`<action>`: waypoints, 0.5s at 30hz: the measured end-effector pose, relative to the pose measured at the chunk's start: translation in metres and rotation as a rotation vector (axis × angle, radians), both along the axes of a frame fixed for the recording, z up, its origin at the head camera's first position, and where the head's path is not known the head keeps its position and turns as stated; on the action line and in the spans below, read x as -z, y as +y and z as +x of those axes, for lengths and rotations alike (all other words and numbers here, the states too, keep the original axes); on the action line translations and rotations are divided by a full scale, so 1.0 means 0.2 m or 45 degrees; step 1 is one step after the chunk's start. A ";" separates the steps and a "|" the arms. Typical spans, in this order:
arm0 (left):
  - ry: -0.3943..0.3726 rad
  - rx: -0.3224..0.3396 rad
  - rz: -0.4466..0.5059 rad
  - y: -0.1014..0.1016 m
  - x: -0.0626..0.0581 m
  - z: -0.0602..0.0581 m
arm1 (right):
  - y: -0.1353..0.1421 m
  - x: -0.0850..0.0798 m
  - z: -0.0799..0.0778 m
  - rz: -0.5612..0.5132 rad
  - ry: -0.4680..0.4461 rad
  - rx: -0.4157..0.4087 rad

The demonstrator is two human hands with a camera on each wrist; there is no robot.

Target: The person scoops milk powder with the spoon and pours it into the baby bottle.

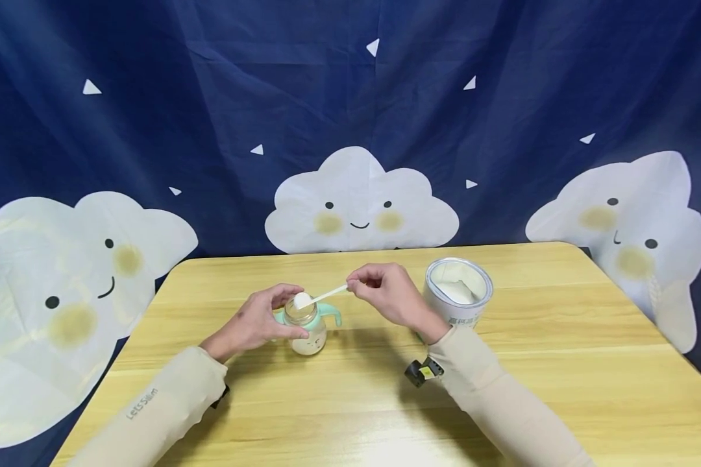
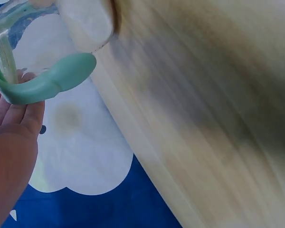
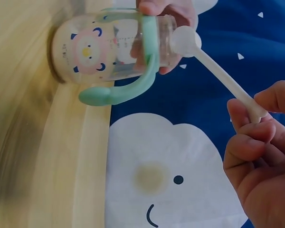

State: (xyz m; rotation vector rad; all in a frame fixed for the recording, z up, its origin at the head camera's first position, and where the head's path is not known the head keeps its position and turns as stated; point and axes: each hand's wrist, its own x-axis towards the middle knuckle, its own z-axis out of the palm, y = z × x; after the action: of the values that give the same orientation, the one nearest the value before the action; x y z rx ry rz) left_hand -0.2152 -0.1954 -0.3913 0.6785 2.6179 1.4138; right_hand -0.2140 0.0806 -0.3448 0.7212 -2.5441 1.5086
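A clear baby bottle [image 1: 311,342] with mint-green handles and a printed bear face [image 3: 89,50] stands upright on the table, its mouth uncovered. My left hand [image 1: 264,316] grips it around the neck, fingers on the far side and thumb in front. Between the thumb and fingers of my right hand [image 1: 390,293] is the end of a white scoop [image 1: 330,294]. The scoop's bowl [image 3: 184,42] sits at the bottle's mouth, with white powder [image 1: 302,299] heaped in it. In the left wrist view, only part of the bottle and a green handle [image 2: 71,71] show.
Behind my right wrist stands an open can [image 1: 451,311] with white powder inside, partly hidden by the forearm. The wooden table [image 1: 350,402] reaches a dark blue curtain [image 1: 222,97] with smiling clouds at the back.
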 end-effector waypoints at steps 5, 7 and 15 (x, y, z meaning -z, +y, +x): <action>0.016 0.045 -0.045 0.00 -0.03 0.00 | 0.02 -0.03 0.00 -0.061 -0.063 0.013; 0.012 0.043 -0.051 0.00 -0.04 -0.01 | 0.04 -0.04 0.00 -0.069 -0.083 0.030; 0.028 0.041 0.002 0.03 -0.11 -0.03 | 0.11 -0.09 0.00 -0.086 -0.113 0.105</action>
State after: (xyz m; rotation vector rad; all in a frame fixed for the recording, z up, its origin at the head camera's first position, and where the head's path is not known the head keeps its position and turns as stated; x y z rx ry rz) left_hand -0.2207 -0.1900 -0.3691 0.7366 2.6103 1.4083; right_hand -0.2141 0.1021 -0.3263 0.5455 -2.5371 1.6256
